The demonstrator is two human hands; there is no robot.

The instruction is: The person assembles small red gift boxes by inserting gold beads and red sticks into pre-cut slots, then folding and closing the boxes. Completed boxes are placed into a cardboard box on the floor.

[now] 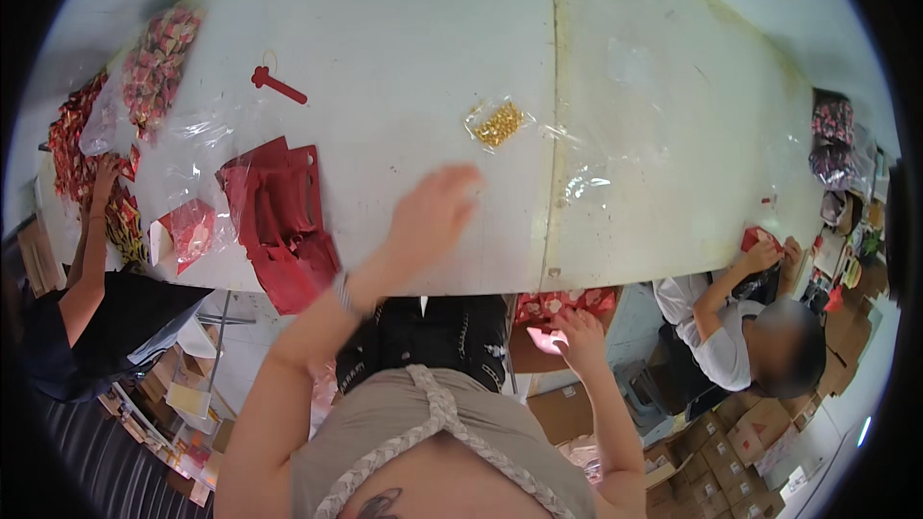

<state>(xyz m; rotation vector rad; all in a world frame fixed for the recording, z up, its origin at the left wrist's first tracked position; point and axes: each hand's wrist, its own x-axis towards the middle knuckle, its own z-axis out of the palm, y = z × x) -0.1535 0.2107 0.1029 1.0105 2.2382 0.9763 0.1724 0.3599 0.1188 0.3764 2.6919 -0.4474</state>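
Note:
My left hand [436, 213], blurred by motion, is raised over the white table [447, 36] with no item visible in it. A small clear bag of gold beads [499, 124] lies beyond it. Down at my right, my right hand [580, 335] holds a pink piece [546, 340] over a cardboard box [537, 357] of red patterned items [562, 303]. On the left of the table is a stack of red bag-like pieces [277, 216], overhanging the near edge. A red strip with a flower-shaped end and a thin loop [281, 85] lies farther back.
Clear plastic bags [198, 137], a red and white box [184, 231] and a bag of red and gold pieces [160, 65] lie at left. A co-worker's hand [107, 176] reaches in there. Another person [728, 346] handles a red box [761, 238] at right. Cartons [721, 454] stand behind.

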